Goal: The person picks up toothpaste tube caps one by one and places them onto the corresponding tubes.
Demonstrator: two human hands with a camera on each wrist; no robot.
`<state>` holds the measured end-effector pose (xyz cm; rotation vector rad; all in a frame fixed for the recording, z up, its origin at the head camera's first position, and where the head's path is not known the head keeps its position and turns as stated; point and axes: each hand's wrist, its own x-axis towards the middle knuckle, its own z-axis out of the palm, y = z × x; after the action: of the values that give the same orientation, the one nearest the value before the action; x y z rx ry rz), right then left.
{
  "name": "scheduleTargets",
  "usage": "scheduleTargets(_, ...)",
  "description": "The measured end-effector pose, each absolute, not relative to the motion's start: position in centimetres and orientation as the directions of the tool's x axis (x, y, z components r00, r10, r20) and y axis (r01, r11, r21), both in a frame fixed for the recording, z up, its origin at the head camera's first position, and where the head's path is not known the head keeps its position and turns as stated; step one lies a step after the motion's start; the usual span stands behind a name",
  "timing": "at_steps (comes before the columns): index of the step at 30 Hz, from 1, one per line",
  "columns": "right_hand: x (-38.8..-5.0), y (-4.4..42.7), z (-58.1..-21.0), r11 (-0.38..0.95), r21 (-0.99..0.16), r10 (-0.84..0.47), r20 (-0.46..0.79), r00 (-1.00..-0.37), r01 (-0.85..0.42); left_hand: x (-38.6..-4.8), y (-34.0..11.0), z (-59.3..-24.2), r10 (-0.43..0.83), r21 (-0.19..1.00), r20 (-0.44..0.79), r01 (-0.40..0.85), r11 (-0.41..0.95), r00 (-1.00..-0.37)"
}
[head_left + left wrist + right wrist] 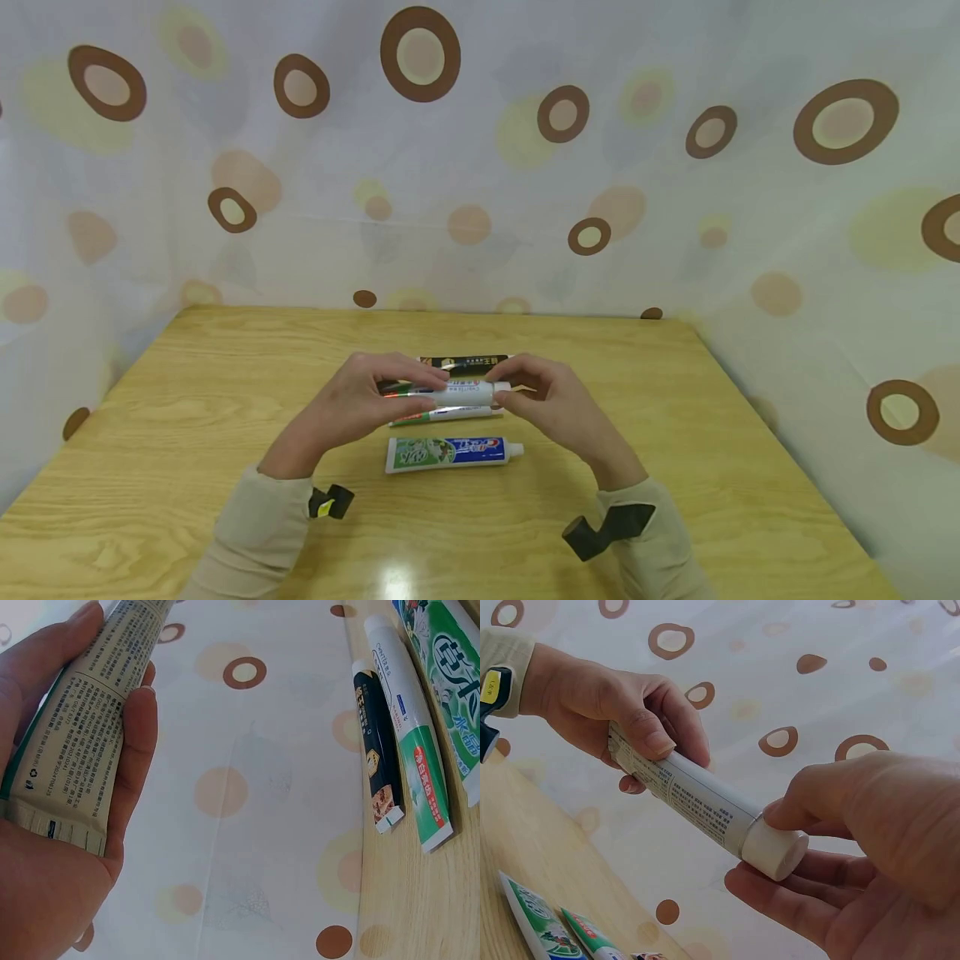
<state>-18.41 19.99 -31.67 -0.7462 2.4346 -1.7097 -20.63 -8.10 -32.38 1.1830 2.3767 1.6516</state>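
Above the table, my left hand (348,404) grips a white toothpaste tube (468,393) by its body toward the flat crimped end. Fine print covers the side of this tube (82,727) in the left wrist view. My right hand (551,404) pinches the tube's wide white cap (772,847) between thumb and fingers, and the cap sits on the tube's end. Below and behind the held tube lie a black toothpaste tube (468,364) and a white-and-green one (457,414), partly hidden in the head view. Closer to me rests a green-and-blue toothpaste tube (450,452).
The wooden table (225,417) carries the three other tubes in a rough row. A white sheet (480,167) with brown ring patterns hangs behind the table and along its sides.
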Motion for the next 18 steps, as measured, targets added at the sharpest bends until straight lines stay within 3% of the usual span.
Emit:
scheduleTargets(9, -18.83, 19.88, -31.73, 0.180, -0.953, -0.426, 0.149, -0.892, -0.245, -20.75, -8.21, -32.23, 0.581, 0.808, 0.393, 0.570, 0.152, -0.713)
scheduleTargets(18, -18.71, 19.81, -31.95, 0.169, -0.954, -0.452, 0.147, -0.880, -0.246, -20.64, -8.47, -32.18, 0.566, 0.824, 0.379, 0.545, 0.153, -0.732)
